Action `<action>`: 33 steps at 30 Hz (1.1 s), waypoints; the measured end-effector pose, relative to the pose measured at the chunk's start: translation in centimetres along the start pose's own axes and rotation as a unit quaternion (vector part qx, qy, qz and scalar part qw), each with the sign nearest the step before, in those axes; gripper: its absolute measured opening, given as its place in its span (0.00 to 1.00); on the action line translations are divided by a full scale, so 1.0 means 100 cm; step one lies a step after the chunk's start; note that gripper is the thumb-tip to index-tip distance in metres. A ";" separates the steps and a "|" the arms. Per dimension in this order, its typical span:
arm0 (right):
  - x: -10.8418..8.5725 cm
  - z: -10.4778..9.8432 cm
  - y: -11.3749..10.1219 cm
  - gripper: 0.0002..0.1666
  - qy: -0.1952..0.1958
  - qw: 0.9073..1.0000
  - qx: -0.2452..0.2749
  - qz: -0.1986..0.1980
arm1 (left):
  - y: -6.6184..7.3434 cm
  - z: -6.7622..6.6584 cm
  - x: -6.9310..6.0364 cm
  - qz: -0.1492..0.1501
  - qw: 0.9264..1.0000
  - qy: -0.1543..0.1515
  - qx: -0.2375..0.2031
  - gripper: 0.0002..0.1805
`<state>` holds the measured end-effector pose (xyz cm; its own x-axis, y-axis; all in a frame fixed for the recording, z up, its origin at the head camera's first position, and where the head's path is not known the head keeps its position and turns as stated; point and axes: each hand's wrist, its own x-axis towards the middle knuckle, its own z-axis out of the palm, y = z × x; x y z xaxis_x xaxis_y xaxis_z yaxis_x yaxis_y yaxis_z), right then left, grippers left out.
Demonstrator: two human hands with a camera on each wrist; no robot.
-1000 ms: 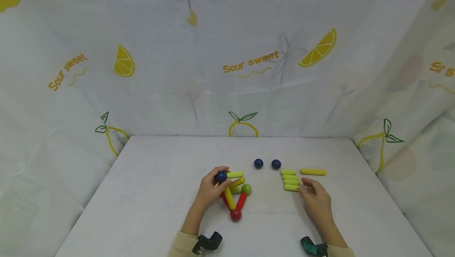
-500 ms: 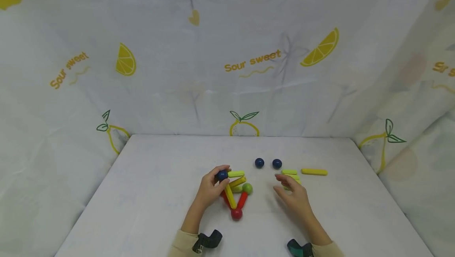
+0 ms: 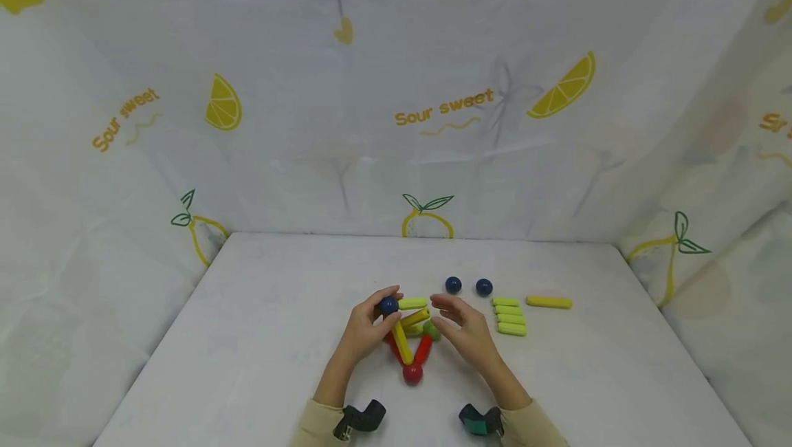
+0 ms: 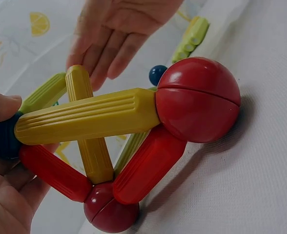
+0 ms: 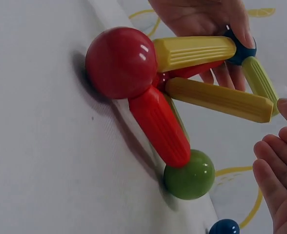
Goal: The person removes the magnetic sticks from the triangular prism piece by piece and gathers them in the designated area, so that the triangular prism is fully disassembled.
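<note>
My left hand [image 3: 365,326] grips a blue ball [image 3: 388,305] at the top of a construction of grooved sticks and balls. From that ball run a yellow stick [image 4: 85,117] down to a red ball [image 4: 197,97], a red stick [image 4: 55,173] to another red ball [image 4: 112,209], and a light green stick [image 5: 260,84] with a free end. A second yellow stick [image 5: 219,100] slants upward, its upper end free. A green ball [image 5: 190,175] forms a lower corner. Beside both free ends, my right hand [image 3: 467,333] holds nothing, fingers extended; whether its thumb touches the green stick I cannot tell.
Two loose blue balls, a nearer one [image 3: 454,285] and one [image 3: 484,287] to its right, lie behind the right hand. Several light green sticks [image 3: 511,319] lie in a row further right, with a yellow stick [image 3: 548,302] beyond. Printed cloth [image 3: 346,124] hangs behind the white table [image 3: 247,337].
My right hand has moved left from the row of light green sticks to the construction, carrying nothing. The left hand keeps its hold on the blue ball.
</note>
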<state>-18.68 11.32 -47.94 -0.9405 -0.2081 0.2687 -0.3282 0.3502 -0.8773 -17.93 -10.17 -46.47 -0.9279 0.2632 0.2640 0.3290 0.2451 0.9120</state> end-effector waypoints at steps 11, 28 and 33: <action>0.016 0.018 0.008 0.20 -0.004 0.999 0.053 0.003 | -0.037 0.007 0.005 0.032 0.999 0.017 0.010 0.26; 0.009 0.021 -0.024 0.15 0.062 0.997 0.042 0.023 | -0.037 0.008 0.006 0.042 0.999 0.018 0.017 0.23; 0.010 0.024 -0.020 0.14 0.086 0.995 0.040 0.015 | -0.038 0.008 0.006 0.047 0.999 0.019 0.020 0.24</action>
<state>-18.72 8.25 -46.91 -0.9531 -0.0372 0.3005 -0.2987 0.2778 -0.9130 -19.55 -10.17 -50.02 -0.8982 0.2521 0.3602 0.4212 0.2582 0.8694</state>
